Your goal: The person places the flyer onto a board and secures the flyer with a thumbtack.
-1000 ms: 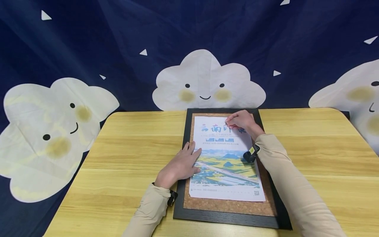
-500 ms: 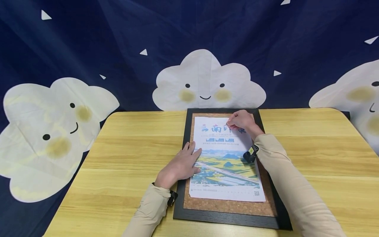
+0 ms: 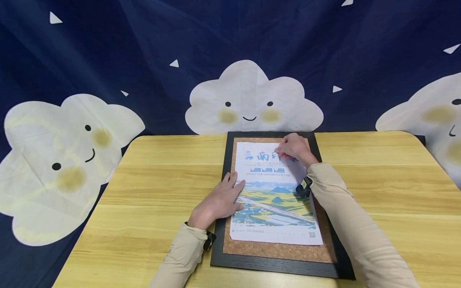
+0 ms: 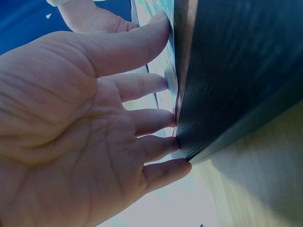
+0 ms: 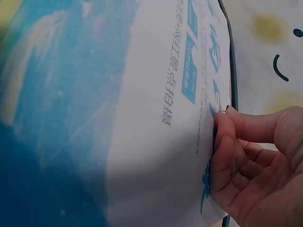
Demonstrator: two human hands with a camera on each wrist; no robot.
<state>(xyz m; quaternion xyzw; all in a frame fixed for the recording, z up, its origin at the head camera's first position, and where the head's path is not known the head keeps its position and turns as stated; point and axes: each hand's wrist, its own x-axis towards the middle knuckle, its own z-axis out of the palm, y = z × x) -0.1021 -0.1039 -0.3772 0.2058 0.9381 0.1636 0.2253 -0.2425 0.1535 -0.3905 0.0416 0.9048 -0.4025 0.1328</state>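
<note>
A printed poster [image 3: 277, 200] with blue lettering and a landscape picture lies flat on a black-framed cork board [image 3: 281, 251]. Along the poster's left edge rests my left hand [image 3: 222, 199], fingers spread and straight; the left wrist view has its fingertips touching the paper and the frame's edge. Over the lettering near the poster's top, my right hand [image 3: 294, 148] pinches a tiny pushpin [image 5: 227, 108] between thumb and forefinger. Only a dark head and a bit of bright needle show. Its other fingers are curled near the paper. Whether the point touches the poster, I cannot tell.
The board lies on a light wooden table [image 3: 162, 192], its far edge near the table's back. Behind hangs a dark blue curtain [image 3: 151, 36] printed with smiling clouds. A small black camera [image 3: 304, 188] is strapped to the right wrist, above the poster.
My right hand has shifted very slightly to the right at the top of the poster, still pinching. The left hand, poster and board stay where they were.
</note>
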